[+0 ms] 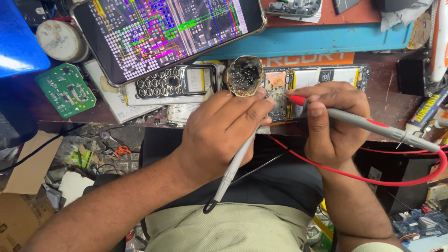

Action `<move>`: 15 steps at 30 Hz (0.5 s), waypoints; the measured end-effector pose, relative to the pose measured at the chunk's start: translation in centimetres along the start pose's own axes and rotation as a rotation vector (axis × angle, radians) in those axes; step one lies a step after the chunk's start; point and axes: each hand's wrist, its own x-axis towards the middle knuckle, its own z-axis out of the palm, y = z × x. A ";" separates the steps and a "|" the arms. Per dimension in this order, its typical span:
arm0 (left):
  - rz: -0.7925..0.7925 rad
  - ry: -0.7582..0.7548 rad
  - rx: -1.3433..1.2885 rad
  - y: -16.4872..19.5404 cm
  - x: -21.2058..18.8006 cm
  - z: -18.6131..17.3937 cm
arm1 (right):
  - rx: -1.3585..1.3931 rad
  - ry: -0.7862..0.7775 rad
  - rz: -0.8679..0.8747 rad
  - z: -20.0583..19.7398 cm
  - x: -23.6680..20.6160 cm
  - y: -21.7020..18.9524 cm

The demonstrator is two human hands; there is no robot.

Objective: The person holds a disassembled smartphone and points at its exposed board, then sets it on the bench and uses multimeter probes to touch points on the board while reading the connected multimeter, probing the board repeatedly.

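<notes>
Both hands pinch multimeter probes: the left hand (pixel 223 133) grips the grey probe (pixel 232 170), the right hand (pixel 332 119) the red-tipped probe (pixel 368 123). The opened phone board (pixel 280 93) lies just beyond the fingers. Tips seem on the board; steady wrists, light pressure, avoid bridging pads.

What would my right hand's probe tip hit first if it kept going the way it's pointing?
The right hand aims its red-tipped probe leftward, toward the opened phone's board. It would likely meet that board first, then the left hand's fingertips; depth is unclear.
</notes>
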 end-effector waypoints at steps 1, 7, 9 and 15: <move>-0.001 -0.002 -0.002 0.0 0.0 0.0 | 0.001 0.001 0.001 0.0 0.0 0.0; -0.007 -0.010 -0.011 0.0 0.0 0.0 | 0.010 0.016 0.021 0.2 -0.2 -0.1; -0.006 -0.012 -0.011 -0.1 0.0 0.0 | 0.021 0.022 0.031 0.2 -0.2 -0.1; -0.005 -0.009 -0.022 -0.1 0.0 0.0 | 0.007 0.016 0.026 0.2 -0.2 -0.1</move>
